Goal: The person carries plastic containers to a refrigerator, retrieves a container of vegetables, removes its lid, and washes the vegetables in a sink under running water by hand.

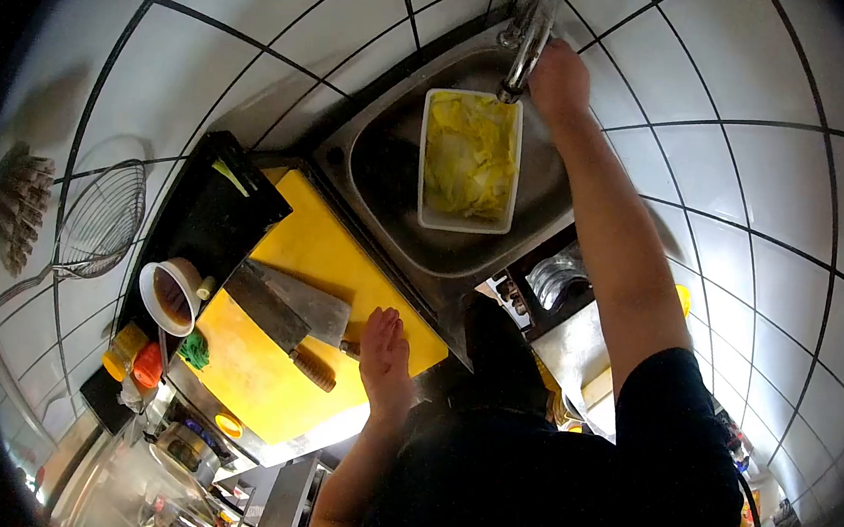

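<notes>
My right hand (559, 81) reaches across the sink to the faucet (532, 40) and is closed against its right side; the fingertips and what lies under them are hidden. Below the spout, a white rectangular tub (465, 223) stands in the metal sink (376, 214). Pale yellow-green leaves (469, 152), possibly cabbage, fill much of the tub. My left hand (385, 361) is open with fingers stretched out, holding nothing, over the right part of a yellow cutting board (261, 380). Near its fingers, two cleavers lie side by side: one dark-bladed cleaver (266, 305) and one lighter cleaver (316, 301).
Left of the board are a black container (200, 219), a white bowl of brown liquid (170, 296) and a green scrubber (195, 349). A wire strainer (105, 216) and a brush (17, 208) hang on the tiled wall. An orange-lidded jar (147, 367) stands at lower left.
</notes>
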The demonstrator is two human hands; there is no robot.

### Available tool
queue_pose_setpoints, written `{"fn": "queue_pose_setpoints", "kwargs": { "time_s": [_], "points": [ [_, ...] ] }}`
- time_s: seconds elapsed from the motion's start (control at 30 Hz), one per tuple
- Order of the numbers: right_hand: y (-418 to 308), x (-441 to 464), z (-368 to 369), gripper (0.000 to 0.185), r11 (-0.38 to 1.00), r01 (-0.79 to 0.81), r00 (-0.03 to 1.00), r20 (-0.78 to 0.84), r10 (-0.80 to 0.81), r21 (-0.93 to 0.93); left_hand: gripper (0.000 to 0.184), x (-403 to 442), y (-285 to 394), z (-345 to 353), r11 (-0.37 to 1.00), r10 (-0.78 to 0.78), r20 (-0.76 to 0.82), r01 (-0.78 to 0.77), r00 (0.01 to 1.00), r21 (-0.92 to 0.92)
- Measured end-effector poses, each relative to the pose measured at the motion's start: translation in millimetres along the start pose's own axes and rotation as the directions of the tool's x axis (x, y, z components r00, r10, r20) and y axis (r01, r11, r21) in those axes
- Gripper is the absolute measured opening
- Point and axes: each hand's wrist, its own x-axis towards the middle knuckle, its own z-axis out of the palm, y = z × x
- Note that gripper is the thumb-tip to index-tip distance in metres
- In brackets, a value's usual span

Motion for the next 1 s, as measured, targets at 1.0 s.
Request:
{"fn": "queue_pose_setpoints", "kwargs": {
  "time_s": [1.0],
  "points": [
    [-75, -87, 40, 0.029, 0.854, -0.262, 0.946, 0.293, 0.137, 0.45, 0.046, -32, 13, -34, 0.99, 0.134, 0.035, -0.135, 0.99, 0.033]
  ]
}}
